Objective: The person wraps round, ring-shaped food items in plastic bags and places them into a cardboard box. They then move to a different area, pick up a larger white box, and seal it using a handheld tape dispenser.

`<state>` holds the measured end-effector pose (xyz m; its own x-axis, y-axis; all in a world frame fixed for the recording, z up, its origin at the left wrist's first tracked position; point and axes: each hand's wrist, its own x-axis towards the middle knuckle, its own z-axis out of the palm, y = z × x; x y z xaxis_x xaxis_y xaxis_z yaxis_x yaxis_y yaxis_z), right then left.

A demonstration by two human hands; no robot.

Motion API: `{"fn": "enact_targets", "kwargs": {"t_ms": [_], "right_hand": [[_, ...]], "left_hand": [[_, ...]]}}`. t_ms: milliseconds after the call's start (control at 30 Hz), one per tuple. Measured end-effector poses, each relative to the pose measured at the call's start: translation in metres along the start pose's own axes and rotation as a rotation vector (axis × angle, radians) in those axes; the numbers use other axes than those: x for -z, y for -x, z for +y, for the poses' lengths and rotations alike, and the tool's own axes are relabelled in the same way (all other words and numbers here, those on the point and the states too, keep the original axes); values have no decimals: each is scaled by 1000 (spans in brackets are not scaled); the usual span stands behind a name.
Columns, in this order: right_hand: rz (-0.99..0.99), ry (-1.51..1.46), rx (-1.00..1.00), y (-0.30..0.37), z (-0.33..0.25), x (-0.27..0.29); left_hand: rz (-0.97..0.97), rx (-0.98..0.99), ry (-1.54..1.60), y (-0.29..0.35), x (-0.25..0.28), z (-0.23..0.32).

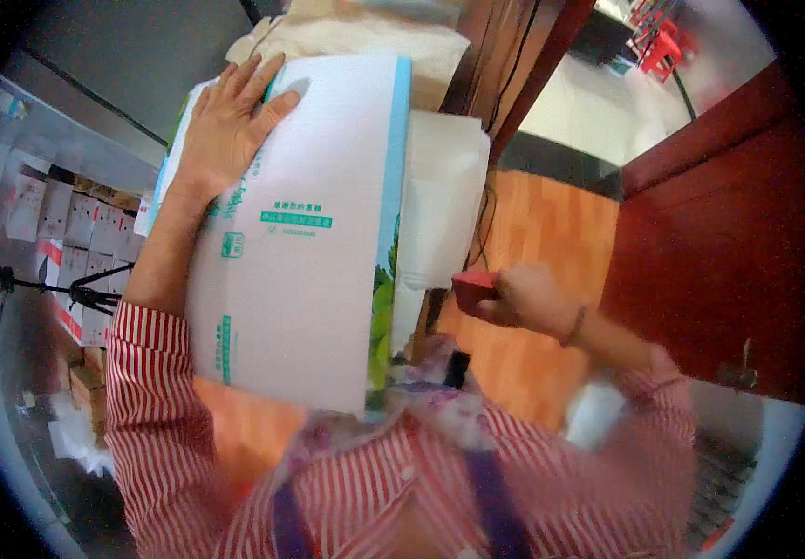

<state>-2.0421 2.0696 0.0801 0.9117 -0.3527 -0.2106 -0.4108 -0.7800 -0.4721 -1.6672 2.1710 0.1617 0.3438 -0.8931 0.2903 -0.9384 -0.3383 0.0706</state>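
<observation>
A large flat white packaging sheet [305, 270] with green print and a blue edge strip lies in front of me; I cannot tell whether it is a bag or a folded carton. Resting on its far left part is my left hand [235, 116], fingers spread and palm down. To the right of the sheet, my right hand [533, 296] is closed around a dark red block-like thing [473, 293], whose kind is blurred. That hand is held above the wooden floor, apart from the sheet. White packaging [440, 200] shows beyond the sheet's right edge.
A cream-coloured cloth or bag [356, 47] sits behind the sheet. At the right stands a dark red wooden panel [710, 252]. On the left are stacked white boxes [76, 238] and a black tripod [90, 284]. A red stool [661, 56] is far off at upper right.
</observation>
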Motion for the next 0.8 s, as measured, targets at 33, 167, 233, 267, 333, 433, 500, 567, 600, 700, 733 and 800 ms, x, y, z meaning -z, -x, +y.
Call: {"fn": "enact_targets", "kwargs": {"t_ms": [33,167,233,267,333,433,500,567,600,700,733,800], "right_hand": [[18,-136,-19,1,9,-8],[634,-645,-313,-41,22,-15],[915,-619,-329,-73,-2,-22],[1054,-608,-334,-88,-20,-25],[1257,-742,-262,-106,-60,-28],[1350,-835,-304,-121,-95,-32],[1349,-812,-291,-133,-104,-50],[1286,-755,-414,-135,-74,-70],[1227,-755,-441,-135,-72,-74],[1289,-563,-516,-154,-64,-101],[1286,-499,-545,-156,-51,-113],[1283,-334,-631,-149,-18,-140]], "left_hand": [[4,8,-7,1,-1,-1],[3,64,281,2,5,1],[16,60,443,6,20,-18],[29,43,460,12,36,-42],[51,47,606,25,47,-79],[-1,229,1027,52,38,-121],[-138,515,1364,86,-5,-155],[-309,720,1564,100,-69,-151],[-323,803,1593,123,-85,-151],[-274,921,1635,179,-125,-146],[-259,926,1646,185,-135,-142],[-246,895,1676,187,-157,-129]]}}
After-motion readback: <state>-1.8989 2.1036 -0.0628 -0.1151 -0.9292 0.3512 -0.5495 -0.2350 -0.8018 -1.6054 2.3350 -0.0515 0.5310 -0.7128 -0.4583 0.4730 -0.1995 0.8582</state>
